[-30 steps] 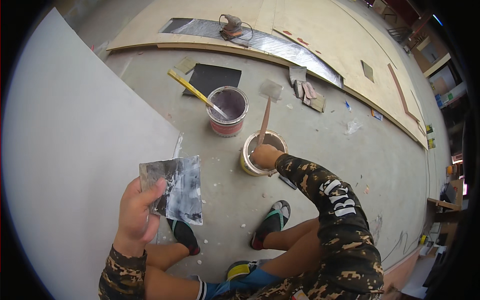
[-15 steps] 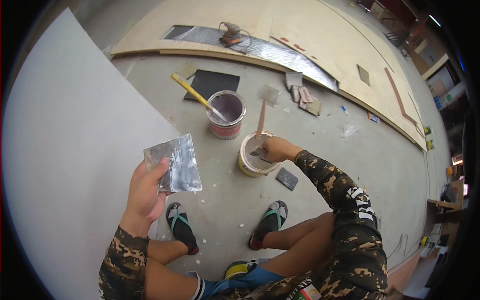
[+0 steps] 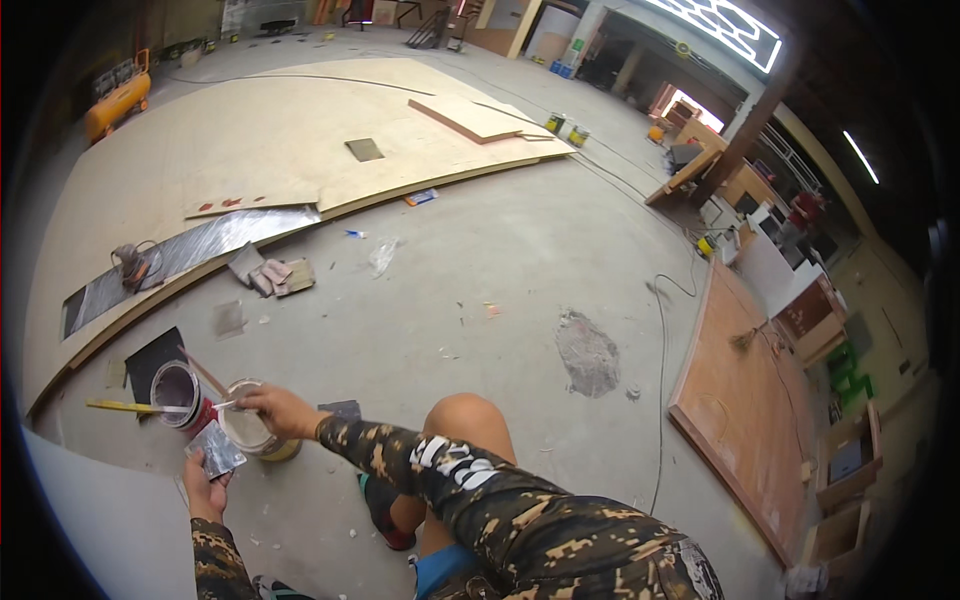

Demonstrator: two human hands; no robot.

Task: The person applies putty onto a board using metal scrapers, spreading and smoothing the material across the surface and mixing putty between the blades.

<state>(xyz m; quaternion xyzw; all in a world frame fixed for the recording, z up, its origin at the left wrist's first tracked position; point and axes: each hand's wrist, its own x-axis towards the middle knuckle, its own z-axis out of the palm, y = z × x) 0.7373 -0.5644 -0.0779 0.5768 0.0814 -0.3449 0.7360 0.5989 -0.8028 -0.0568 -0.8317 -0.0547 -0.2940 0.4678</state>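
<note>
The metal scraper plate (image 3: pixel 215 448) is a flat, grey, roughly square sheet, smeared with pale filler. It sits low at the left of the view, just above the white panel (image 3: pixel 100 520) and beside the filler tub (image 3: pixel 250 432). The left hand (image 3: pixel 205 488) is closed on the plate's lower edge, thumb on top. The tub is round, pale, open-topped, standing on the concrete floor (image 3: pixel 480 300). The right hand (image 3: pixel 275 410) is curled over the tub's rim, fingers closed on what appears to be a thin stick (image 3: pixel 205 375); the grip is too small to confirm. A red-banded can (image 3: pixel 178 392) with a yellow-handled tool (image 3: pixel 120 406) stands just left of the tub.
</note>
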